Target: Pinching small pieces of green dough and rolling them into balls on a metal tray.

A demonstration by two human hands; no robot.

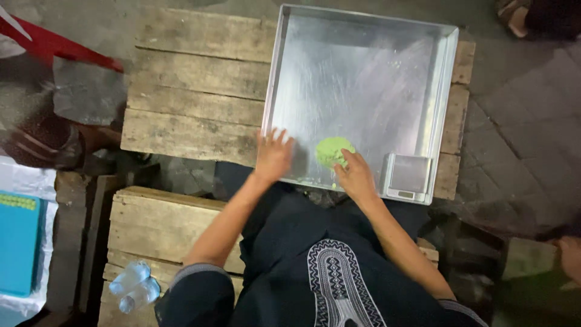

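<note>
A lump of pale green dough (pixel 331 150) lies near the front edge of a big square metal tray (pixel 363 79). My right hand (pixel 356 177) rests against the dough's near side, fingers touching it. My left hand (pixel 273 156) lies flat with fingers spread on the tray's front left corner, a little left of the dough. The tray sits on a worn wooden plank table (pixel 193 97).
A small silver scale (pixel 408 177) stands in the tray's front right corner. I sit on a wooden bench (pixel 151 224) with clear plastic bottles (pixel 135 286) beside me. A red object (pixel 54 43) and a teal object (pixel 18 242) lie at left. Another person's foot (pixel 514 15) shows top right.
</note>
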